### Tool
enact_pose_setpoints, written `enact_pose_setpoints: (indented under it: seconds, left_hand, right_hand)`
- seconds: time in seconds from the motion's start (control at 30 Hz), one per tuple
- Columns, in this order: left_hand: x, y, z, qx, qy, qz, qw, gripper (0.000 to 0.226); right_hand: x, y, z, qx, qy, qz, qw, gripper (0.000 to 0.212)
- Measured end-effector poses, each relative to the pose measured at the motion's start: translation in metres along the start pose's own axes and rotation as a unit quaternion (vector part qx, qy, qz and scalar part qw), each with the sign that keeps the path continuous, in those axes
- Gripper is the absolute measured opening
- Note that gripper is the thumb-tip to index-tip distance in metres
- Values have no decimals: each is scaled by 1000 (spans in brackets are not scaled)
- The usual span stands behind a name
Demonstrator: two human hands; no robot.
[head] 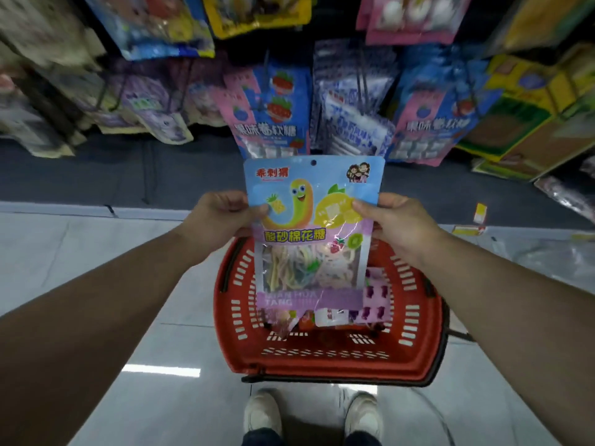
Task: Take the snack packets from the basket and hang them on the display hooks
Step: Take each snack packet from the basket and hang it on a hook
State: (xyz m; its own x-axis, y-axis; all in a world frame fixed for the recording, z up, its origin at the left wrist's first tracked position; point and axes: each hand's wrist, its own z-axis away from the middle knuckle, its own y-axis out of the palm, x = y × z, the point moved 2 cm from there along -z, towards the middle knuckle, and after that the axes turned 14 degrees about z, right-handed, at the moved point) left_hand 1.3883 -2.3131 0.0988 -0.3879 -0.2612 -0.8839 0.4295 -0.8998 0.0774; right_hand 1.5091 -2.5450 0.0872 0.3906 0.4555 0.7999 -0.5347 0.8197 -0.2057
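Now | left hand [222, 217], right hand [397, 225] pinch packet [310, 233] edges | upright above basket [325, 355]

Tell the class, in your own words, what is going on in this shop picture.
A person stands over a red basket on the floor and holds up one snack packet by its sides, the left hand pinching one edge and the right hand the other. The packet's hanging hole is at the top, not yet on a hook. More packets lie in the basket, and the display ahead already holds many hung packets.
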Motion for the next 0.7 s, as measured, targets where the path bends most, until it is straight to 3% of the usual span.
enact_pose_setpoints:
  seconds: [0.2,0.37,0.47,0.57,0.63,0.7]
  left_hand:
    - [-110,-6,28,6,56,6,998,11]
    - [-208,-9,53,2,113,-2,994,7]
    - [-262,-10,71,14,163,-37,986,7]
    - [-304,-14,84,21,189,-46,981,16]
    - [-324,-16,91,32,207,-38,977,8]
    - [-338,-21,95,40,224,-38,973,33]
  right_hand:
    - [110,-19,35,-11,-87,38,995,28]
    - [204,-37,73,-28,-142,43,988,14]
    - [258,-48,97,-28,-184,47,981,17]
    - [301,-54,115,-31,-222,48,973,12]
    - [321,-54,125,-26,-239,49,969,9]
    - [337,-51,132,-25,-248,48,967,9]
